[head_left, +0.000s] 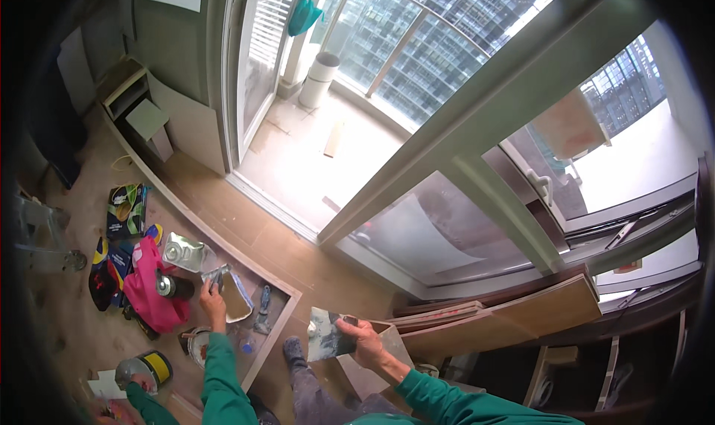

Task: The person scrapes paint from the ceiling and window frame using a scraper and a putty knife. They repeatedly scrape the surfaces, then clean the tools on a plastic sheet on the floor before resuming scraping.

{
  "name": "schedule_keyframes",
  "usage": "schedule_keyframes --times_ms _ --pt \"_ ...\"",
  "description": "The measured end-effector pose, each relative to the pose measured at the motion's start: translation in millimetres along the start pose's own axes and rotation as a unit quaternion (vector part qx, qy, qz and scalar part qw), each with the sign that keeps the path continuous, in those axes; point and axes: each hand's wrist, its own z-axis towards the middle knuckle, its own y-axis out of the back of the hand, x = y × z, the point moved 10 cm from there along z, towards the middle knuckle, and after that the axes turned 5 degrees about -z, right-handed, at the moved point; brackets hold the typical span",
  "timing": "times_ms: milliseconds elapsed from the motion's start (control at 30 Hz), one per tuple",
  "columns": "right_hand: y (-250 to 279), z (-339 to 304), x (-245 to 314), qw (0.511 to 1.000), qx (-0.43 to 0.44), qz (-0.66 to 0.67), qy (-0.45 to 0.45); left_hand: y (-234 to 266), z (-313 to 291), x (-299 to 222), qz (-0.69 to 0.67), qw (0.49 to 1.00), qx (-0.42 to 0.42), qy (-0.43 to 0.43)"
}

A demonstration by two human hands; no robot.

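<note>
My right hand (363, 341) is closed around a wide putty knife (323, 334), its flat blade smeared white and grey. On the worktop to the left, my left hand (213, 303) is closed on a small grey-blue tool (214, 277), which looks like a scraper; its end meets the near side of a tray (237, 300) with a pale rim and brownish inside. Beside the tray lies a blue-handled tool (263, 309). Below my left hand stands a round tub (198, 346) with whitish residue.
The worktop holds a pink bag (153, 291), a dark can (176, 286), a silver tin (183, 251), a box (126, 211) and a yellow-labelled can (153, 368) beside another green sleeve (147, 406). Wooden boards (499, 317) lean under the window. A glass door leads to a balcony (298, 172).
</note>
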Motion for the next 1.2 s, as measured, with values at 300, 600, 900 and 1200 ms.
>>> schedule_keyframes --times_ms 300,600,900,1200 --pt "30.0 -0.9 -12.8 0.999 -0.039 0.018 -0.017 -5.4 3.2 -57.4 0.051 0.978 0.149 -0.137" --pt "28.3 10.8 -15.7 0.999 -0.012 -0.043 -0.001 -22.6 -14.2 -36.0 0.013 0.986 0.149 -0.071" --pt "26.9 -0.4 -11.6 0.999 -0.001 -0.010 -0.036 -25.3 -28.7 -73.9 0.064 0.903 0.345 -0.248" --pt "-59.3 -9.9 26.6 0.984 0.173 0.034 0.008 -26.9 -7.7 -64.4 0.157 0.897 0.314 -0.268"
